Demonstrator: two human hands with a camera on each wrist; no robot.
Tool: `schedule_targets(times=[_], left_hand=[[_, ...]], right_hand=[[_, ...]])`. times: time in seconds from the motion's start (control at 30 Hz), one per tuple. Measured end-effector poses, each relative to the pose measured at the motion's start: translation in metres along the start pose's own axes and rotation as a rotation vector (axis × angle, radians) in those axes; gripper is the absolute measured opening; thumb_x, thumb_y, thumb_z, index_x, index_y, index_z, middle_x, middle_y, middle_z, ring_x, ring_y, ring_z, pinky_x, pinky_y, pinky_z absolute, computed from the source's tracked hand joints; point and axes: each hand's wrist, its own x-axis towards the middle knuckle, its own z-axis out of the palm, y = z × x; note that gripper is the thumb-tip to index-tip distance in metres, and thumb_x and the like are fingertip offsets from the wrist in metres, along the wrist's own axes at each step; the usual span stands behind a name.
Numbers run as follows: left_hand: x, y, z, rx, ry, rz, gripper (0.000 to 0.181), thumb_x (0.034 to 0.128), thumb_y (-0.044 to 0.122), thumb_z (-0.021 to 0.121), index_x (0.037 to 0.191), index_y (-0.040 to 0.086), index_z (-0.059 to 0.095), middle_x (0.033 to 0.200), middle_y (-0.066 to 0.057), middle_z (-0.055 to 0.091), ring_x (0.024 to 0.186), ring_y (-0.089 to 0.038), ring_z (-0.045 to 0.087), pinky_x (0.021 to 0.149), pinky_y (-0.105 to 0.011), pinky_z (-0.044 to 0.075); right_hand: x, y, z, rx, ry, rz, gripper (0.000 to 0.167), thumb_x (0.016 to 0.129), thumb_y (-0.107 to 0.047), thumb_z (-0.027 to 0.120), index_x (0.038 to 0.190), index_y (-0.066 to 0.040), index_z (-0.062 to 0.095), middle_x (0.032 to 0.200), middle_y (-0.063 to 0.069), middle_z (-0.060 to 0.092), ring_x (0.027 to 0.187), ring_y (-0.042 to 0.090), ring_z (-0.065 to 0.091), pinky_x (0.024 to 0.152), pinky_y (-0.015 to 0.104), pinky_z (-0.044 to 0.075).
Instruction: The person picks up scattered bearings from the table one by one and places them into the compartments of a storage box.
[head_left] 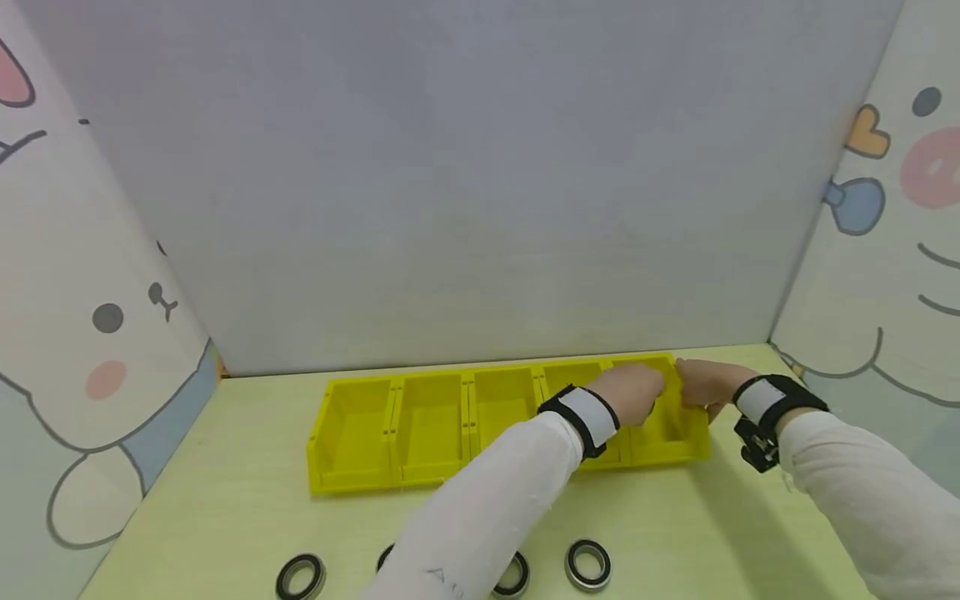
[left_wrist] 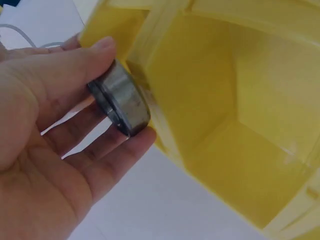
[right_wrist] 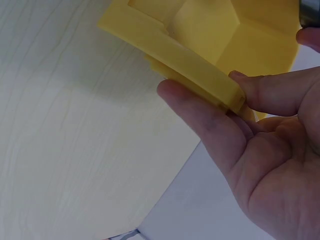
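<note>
One bearing (tilted) sits pinched in the left grip.

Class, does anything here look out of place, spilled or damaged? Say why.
Nothing stands out: the yellow plastic bins line up in a row, and four black-and-silver metal ring bearings lie flat on the pale wood-grained table, with no visible spill or breakage. The white left sleeve partly hides two bearings.
</note>
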Motion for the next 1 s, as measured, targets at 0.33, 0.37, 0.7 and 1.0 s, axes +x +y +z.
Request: schedule_targets(times=[0.33, 0.37, 0.7, 1.0], left_hand=[[0.03, 0.011, 0.024, 0.084, 0.174, -0.098, 0.018, 0.0952, 0.011, 0.054, 0.088, 0.019, 0.068, 0.083, 0.009, 0.065, 0.079, -0.007, 0.057, 0.075, -0.019, 0.048], [0.032, 0.012, 0.026, 0.081, 0.178, -0.11, 0.018, 0.0954, 0.011, 0.054, 0.089, 0.02, 0.068, 0.087, 0.009, 0.066, 0.084, -0.008, 0.057, 0.079, -0.021, 0.049], [0.043, 0.022, 0.055, 0.114, 0.159, -0.169, 0.02, 0.0963, 0.018, 0.054, 0.102, 0.028, 0.071, 0.104, 0.009, 0.065, 0.101, -0.013, 0.053, 0.081, -0.029, 0.053], [0.047, 0.026, 0.069, 0.193, 0.102, -0.262, 0.018, 0.097, 0.024, 0.053, 0.095, 0.03, 0.07, 0.094, 0.013, 0.066, 0.091, -0.01, 0.055, 0.075, -0.025, 0.052]], right_hand=[[-0.004, 0.005, 0.0, 0.013, 0.005, -0.049, 0.045, 0.092, 0.01, 0.041, 0.134, 0.015, 0.023, 0.112, 0.027, 0.05, 0.096, 0.034, 0.062, 0.069, 0.044, 0.056], [-0.004, 0.006, 0.0, 0.011, 0.007, -0.052, 0.046, 0.092, 0.01, 0.04, 0.134, 0.015, 0.023, 0.112, 0.027, 0.05, 0.096, 0.034, 0.063, 0.068, 0.044, 0.056], [-0.006, 0.004, 0.005, -0.046, 0.066, -0.057, 0.034, 0.097, 0.003, 0.037, 0.129, 0.014, 0.033, 0.104, 0.021, 0.053, 0.09, 0.028, 0.063, 0.065, 0.042, 0.057], [0.003, 0.001, 0.012, -0.005, 0.071, -0.057, 0.022, 0.099, -0.003, 0.041, 0.119, 0.006, 0.043, 0.1, 0.015, 0.055, 0.09, 0.028, 0.062, 0.065, 0.041, 0.057]])
